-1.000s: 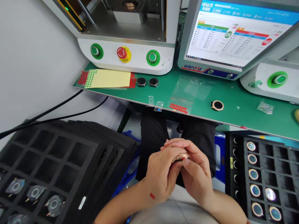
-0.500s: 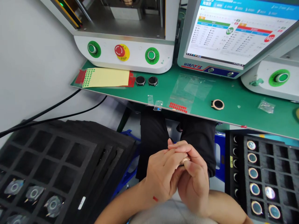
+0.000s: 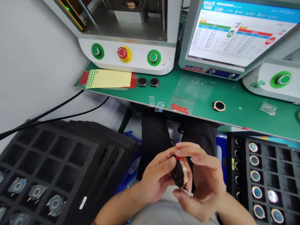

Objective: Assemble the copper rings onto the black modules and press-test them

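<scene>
A watch case (image 3: 180, 173) with a gold rim and a dark back is tilted on edge above my lap. My left hand (image 3: 159, 172) grips it, thumb on the dark side and fingers behind. My right hand (image 3: 203, 178) curves around its other side, fingertips at the top edge and thumb near the bottom. A bit of red shows at the case's upper edge. On the green bench (image 3: 201, 90) lie a gold-rimmed watch (image 3: 219, 106) and two dark watches (image 3: 142, 82), (image 3: 154, 82).
Black foam trays (image 3: 63, 165) with bagged parts stand at the left. Another tray (image 3: 281, 168) at the right holds several gold-rimmed watches. A yellow sheet (image 3: 111, 78), red stickers (image 3: 179, 108), a machine with buttons (image 3: 131, 56) and a monitor (image 3: 234, 37) are ahead.
My hands were folded closely over the watch case. My right hand has opened outward, and the case is now turned so that its dark side shows.
</scene>
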Motion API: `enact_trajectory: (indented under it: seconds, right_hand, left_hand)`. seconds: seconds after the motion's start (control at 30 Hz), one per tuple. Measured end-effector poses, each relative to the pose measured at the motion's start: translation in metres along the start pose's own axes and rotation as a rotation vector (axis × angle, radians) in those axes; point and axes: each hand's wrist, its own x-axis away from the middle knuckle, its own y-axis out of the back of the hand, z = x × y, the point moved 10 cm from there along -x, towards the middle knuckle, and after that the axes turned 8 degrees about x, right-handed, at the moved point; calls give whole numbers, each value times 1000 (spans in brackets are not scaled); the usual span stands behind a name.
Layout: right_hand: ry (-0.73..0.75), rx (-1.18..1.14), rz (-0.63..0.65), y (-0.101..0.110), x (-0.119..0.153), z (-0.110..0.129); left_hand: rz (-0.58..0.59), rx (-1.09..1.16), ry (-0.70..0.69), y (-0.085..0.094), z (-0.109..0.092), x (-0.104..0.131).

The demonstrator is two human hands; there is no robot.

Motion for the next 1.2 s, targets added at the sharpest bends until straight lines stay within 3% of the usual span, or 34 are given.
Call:
enact_trajectory:
  seconds: [0.23, 0.6, 0.8, 1.07, 1.2]
  right_hand:
    - [77, -31, 40, 2, 1, -1]
    - [15, -159, -6, 6, 4, -8]
    - [-14, -76, -33, 8, 3, -10]
    - [-5, -237, -103, -2, 8, -22]
    - [44, -229, -94, 1, 0, -24]
  left_hand:
    - [-12, 56, 59, -2, 11, 4]
    - [-61, 114, 72, -7, 17, 5]
    - [-76, 137, 78, -5, 17, 7]
    - [-33, 210, 87, -2, 11, 9]
    - [-64, 208, 102, -3, 10, 1]
